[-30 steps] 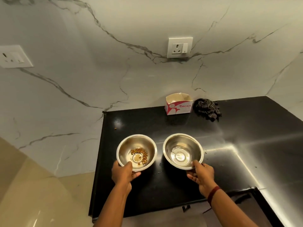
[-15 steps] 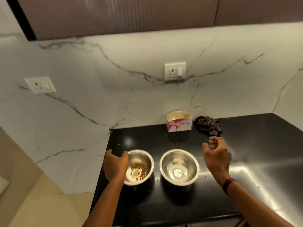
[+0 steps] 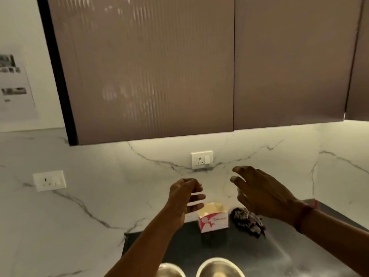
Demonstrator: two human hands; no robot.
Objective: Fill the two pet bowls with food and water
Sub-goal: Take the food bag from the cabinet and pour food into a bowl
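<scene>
Two steel bowls stand side by side on the black counter (image 3: 179,244), cut off by the bottom edge: the left bowl (image 3: 169,270) and the right bowl (image 3: 219,266). Their insides are out of sight. My left hand (image 3: 184,202) is raised above the counter in front of the marble wall, fingers loosely curled and holding nothing. My right hand (image 3: 259,194) is raised beside it, fingers spread, also with nothing in it. Both hands are well above the bowls and apart from them.
A small red-and-white open carton (image 3: 213,219) stands at the back of the counter, with a dark crumpled cloth (image 3: 248,218) to its right. Brown upper cabinet doors (image 3: 151,66) hang overhead. A wall socket (image 3: 202,159) sits between the hands; another socket (image 3: 49,180) is at left.
Both hands let go of the bowls and rose toward the wall. The view tilted upward, so the cabinets fill the top and the bowls slid to the bottom edge.
</scene>
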